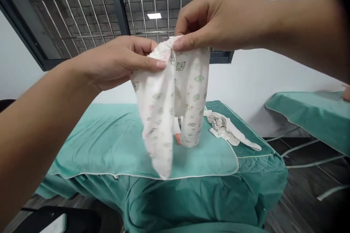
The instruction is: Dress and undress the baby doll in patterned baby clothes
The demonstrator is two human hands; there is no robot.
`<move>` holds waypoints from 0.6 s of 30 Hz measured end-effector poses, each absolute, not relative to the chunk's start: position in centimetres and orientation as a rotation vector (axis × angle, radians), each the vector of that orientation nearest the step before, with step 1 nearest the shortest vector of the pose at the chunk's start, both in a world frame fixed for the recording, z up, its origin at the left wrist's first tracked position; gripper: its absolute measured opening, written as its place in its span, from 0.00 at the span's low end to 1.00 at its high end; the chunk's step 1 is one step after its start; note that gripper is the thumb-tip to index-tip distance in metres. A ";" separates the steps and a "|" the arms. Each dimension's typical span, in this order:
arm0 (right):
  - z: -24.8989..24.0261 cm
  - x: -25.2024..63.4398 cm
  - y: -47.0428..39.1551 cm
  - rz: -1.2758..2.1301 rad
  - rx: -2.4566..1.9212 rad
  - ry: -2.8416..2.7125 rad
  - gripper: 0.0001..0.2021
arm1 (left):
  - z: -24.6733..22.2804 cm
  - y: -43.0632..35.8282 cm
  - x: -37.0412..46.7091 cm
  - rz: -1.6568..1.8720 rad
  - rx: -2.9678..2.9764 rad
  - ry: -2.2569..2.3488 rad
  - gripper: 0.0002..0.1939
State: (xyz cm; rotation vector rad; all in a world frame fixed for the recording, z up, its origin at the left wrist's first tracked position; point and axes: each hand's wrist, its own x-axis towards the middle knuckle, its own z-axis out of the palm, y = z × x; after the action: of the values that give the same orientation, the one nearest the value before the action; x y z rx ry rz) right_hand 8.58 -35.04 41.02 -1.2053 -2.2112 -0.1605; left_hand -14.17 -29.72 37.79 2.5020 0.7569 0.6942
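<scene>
Both hands up over the bed (104, 145), 1 small pair of pants (193, 94) between them. Left hand (123, 58) pinches the waistband, thumb on the near side; right hand (218, 22) pinches the same band just beside it, slightly higher. Pants white with green animal prints, 2 legs hanging, in the air above the green cover. Behind them, a small orange-pink object, mostly hidden, unclear. Crumpled white garment (222, 125) lies on the bed, right side. Barred window (82, 11) beyond.
</scene>
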 end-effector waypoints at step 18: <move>35.8 10.0 -32.6 0.861 -1.610 -1.622 0.21 | 30.7 -28.7 -13.9 1.230 2.459 0.925 0.17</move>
State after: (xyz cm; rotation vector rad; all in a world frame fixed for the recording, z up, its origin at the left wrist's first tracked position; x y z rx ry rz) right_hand 10.05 -32.55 35.84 -1.6098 -1.6221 0.8609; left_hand -13.93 -28.68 30.73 2.4589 0.9248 1.2296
